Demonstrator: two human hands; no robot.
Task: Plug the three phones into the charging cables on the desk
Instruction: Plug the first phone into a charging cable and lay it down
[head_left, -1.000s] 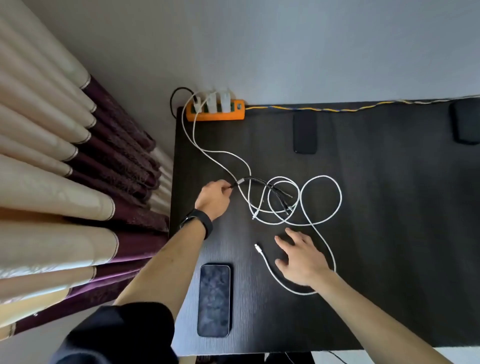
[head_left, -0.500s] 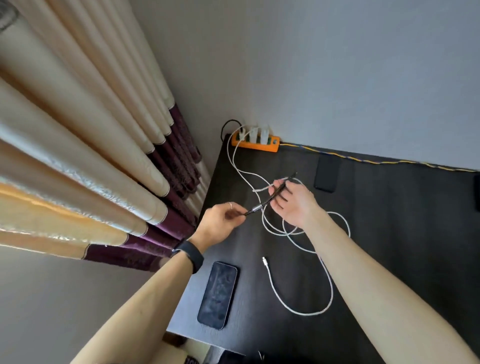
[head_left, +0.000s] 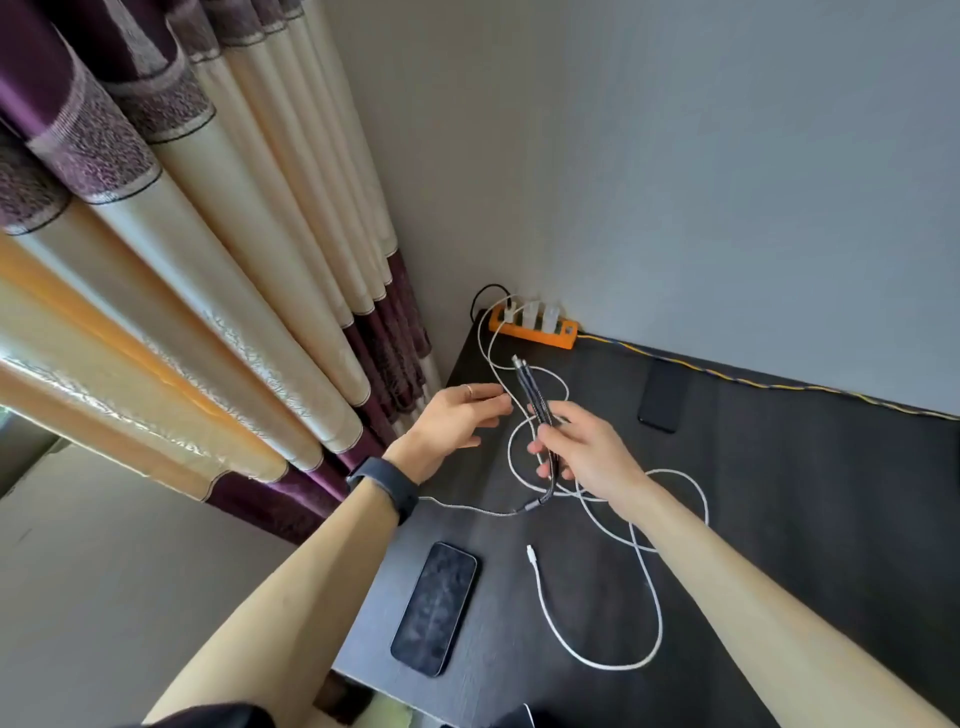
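Fingers of your right hand are curled round a bundle of dark braided cable ends, pinching them between thumb and fingertips above the black desk. That forearm reaches in from the near right, wrist turned so the palm faces left. The bundle's long axis runs almost straight away from you, its metal plug tips pointing to the far side toward the orange power strip at the desk's far left corner; below your grip the braided lead bends and trails off left, under your other wrist. Your left hand hovers just left of the bundle, fingers loosely spread and half bent, gripping nothing, fingertips close to the cable ends; whether they touch I cannot tell. A dark watch sits on that wrist. The white cable loops over the desk from the strip, its free plug lying on the near part, pointing far. One phone lies face up at the near left edge, long axis running near to far; a second phone lies farther off, right of your hands.
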